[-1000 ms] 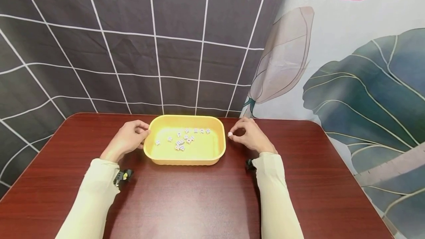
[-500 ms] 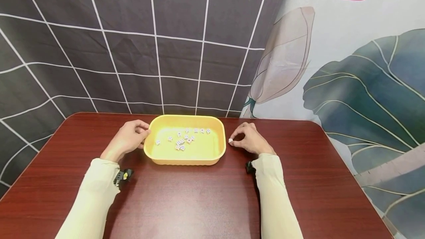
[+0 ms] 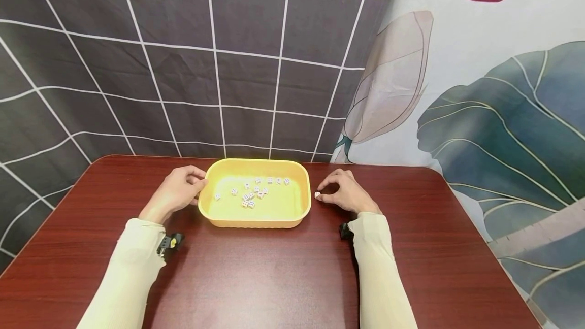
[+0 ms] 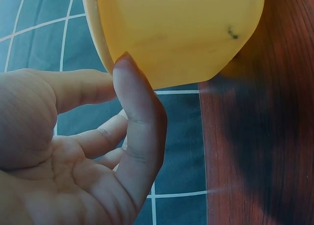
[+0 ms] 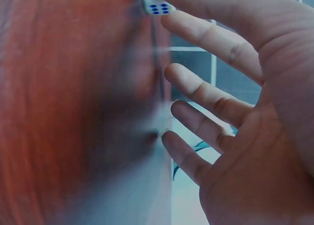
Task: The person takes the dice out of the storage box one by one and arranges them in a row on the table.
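A yellow plastic tray [image 3: 254, 222] stands near the far edge of the table, with several small white dice [image 3: 257, 189] scattered on its floor. At the tray's left end, my left hand [image 3: 175, 189] pinches the rim; the left wrist view has the thumb and a finger at the edge of the yellow wall [image 4: 181, 34]. Just right of the tray, my right hand [image 3: 344, 192] holds one white die [image 3: 317, 194] at its fingertips, low by the tabletop. Blue pips show on this die [image 5: 158, 8] in the right wrist view, where the other fingers are spread apart.
The table [image 3: 256, 278] is dark reddish wood. Behind it hangs a dark grey cloth [image 3: 247, 80] with a white grid, and at the right a pale curtain [image 3: 484, 116] with leaf prints. Black wrist cameras [image 3: 170, 242] sit at both cuffs.
Over the first half second my right hand has come slightly toward me with the die, down along the tray's right side. Since then it has hardly moved. My left hand and the tray have stayed put.
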The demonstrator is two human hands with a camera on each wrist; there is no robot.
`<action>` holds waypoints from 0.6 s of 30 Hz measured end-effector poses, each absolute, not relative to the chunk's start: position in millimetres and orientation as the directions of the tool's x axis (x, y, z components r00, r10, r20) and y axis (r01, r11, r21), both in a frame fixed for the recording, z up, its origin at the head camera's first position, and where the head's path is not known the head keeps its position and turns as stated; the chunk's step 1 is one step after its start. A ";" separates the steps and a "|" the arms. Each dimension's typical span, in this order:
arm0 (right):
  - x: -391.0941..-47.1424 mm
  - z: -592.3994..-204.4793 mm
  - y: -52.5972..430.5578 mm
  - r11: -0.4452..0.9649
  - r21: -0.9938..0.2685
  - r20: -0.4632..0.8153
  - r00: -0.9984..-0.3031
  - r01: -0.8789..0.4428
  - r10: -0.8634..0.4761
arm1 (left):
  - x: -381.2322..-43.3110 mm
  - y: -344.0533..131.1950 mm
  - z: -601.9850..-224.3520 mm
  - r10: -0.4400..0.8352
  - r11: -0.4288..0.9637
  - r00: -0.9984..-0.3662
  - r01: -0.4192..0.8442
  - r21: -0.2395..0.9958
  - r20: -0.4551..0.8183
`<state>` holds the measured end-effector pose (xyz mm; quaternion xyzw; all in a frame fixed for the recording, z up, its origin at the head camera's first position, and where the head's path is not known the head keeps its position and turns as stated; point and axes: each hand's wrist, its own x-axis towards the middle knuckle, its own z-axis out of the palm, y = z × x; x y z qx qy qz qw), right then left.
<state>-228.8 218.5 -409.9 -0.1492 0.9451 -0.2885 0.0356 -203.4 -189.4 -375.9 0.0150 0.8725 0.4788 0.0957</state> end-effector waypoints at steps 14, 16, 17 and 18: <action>-233.8 -395.8 199.6 0.700 -0.627 0.192 -0.939 -0.341 -0.285 | -202.7 -189.0 -375.6 0.114 0.543 -0.982 -0.065 0.837 -0.150; -234.6 -394.3 194.8 0.679 -0.650 0.203 -0.939 -0.341 -0.277 | -202.7 -188.9 -375.8 0.111 0.546 -0.982 -0.067 0.835 -0.152; -234.9 -393.9 192.7 0.671 -0.657 0.210 -0.939 -0.343 -0.274 | -202.7 -188.8 -375.9 0.110 0.547 -0.982 -0.069 0.834 -0.153; -235.3 -393.4 190.3 0.666 -0.663 0.214 -0.939 -0.341 -0.268 | -202.6 -188.7 -375.8 0.109 0.549 -0.982 -0.070 0.833 -0.154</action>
